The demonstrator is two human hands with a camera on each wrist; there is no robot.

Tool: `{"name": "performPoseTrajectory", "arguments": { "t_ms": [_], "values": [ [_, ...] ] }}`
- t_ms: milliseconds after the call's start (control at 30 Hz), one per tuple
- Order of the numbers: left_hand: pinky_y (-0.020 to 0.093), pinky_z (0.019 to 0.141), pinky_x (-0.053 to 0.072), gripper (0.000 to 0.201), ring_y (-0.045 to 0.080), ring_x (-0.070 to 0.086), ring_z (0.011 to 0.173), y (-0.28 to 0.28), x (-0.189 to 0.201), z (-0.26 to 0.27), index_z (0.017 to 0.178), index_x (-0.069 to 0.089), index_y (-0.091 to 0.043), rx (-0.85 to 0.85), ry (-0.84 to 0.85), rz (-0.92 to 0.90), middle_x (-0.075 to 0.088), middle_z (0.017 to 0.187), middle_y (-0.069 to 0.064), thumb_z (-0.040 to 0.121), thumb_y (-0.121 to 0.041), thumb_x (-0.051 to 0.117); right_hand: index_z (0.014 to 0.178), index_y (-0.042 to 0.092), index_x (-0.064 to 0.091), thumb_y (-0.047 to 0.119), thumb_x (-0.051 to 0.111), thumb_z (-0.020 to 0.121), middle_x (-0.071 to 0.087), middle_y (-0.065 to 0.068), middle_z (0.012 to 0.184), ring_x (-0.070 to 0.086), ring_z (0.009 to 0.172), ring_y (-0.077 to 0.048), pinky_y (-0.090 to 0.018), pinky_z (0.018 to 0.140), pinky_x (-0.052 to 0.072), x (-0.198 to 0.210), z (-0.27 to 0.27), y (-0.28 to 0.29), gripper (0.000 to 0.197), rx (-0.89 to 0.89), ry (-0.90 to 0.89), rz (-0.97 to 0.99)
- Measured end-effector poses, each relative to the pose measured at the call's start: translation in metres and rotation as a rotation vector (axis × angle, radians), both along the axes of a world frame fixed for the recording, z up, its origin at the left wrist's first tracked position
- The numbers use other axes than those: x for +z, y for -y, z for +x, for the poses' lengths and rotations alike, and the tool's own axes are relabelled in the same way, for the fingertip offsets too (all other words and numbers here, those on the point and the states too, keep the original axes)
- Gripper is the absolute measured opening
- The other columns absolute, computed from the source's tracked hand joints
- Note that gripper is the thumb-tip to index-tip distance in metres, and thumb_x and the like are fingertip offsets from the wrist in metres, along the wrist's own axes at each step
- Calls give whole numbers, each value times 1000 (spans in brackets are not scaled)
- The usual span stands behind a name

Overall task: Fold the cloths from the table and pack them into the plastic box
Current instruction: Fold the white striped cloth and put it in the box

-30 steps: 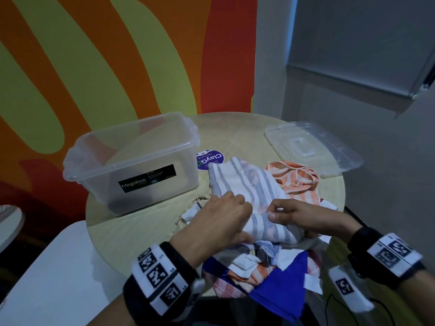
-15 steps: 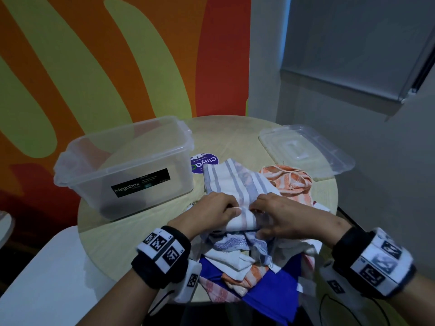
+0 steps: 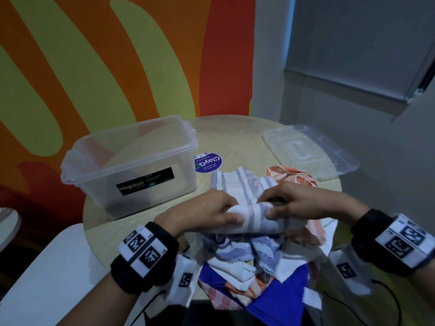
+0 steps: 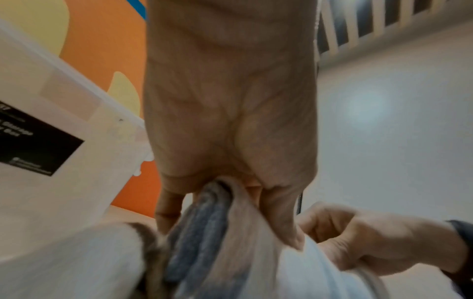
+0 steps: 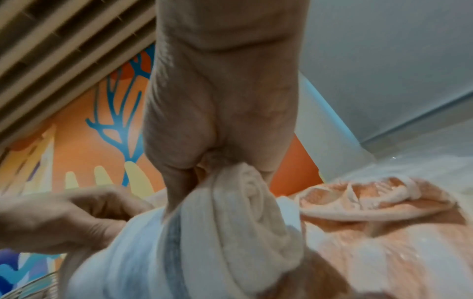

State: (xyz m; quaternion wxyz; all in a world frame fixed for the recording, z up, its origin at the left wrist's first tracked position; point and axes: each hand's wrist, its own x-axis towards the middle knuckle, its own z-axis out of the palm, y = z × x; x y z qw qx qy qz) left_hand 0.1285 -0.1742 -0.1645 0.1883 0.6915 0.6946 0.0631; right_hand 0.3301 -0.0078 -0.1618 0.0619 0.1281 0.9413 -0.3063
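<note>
A white cloth with grey-blue stripes (image 3: 237,187) lies over the cloth pile on the round table (image 3: 235,137). Its near part is rolled into a thick fold (image 3: 253,216). My left hand (image 3: 207,212) grips the fold's left end, and its fingers (image 4: 279,218) pinch the cloth (image 4: 204,232). At the fold's right end my right hand (image 3: 299,203) curls round the bunched cloth (image 5: 243,212). The clear plastic box (image 3: 131,161) stands open and empty to the left.
An orange-striped cloth (image 3: 292,177) lies behind my right hand, also seen as the orange cloth (image 5: 371,212). More cloths, white, orange and blue (image 3: 277,300), hang over the near table edge. The clear lid (image 3: 308,151) rests at the back right. A purple sticker (image 3: 208,162) marks the table.
Both hands have come together on the striped cloth and rolled its near edge up into a thick fold. The head view has moved closer.
</note>
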Motion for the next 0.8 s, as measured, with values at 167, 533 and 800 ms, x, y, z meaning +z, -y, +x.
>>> {"name": "performPoseTrajectory", "arguments": {
  "t_ms": [167, 533, 800],
  "values": [
    [36, 77, 42, 31, 24, 57, 95, -21, -8, -1, 123, 63, -18, 155, 11, -3, 60, 94, -1, 101, -39, 60, 117, 26, 66, 33, 64, 100, 70, -2, 100, 62, 88, -12, -34, 85, 49, -27, -11, -11, 18, -137, -2, -134],
    [46, 89, 36, 27, 27, 54, 113, -26, -31, 22, 110, 56, -21, 27, -344, 91, 62, 113, 1, 90, -38, 64, 101, 19, 63, 31, 68, 98, 64, 10, 83, 53, 74, -3, -20, 72, 42, -41, -20, -22, 13, -246, 27, -358],
    [44, 85, 32, 35, 25, 38, 113, -33, -30, 7, 117, 58, -17, 59, -311, 14, 45, 113, 3, 97, -46, 53, 123, 22, 60, 55, 73, 85, 57, 3, 115, 52, 105, -16, -37, 92, 45, -31, -12, -5, 52, -92, 34, 250]
  ]
}}
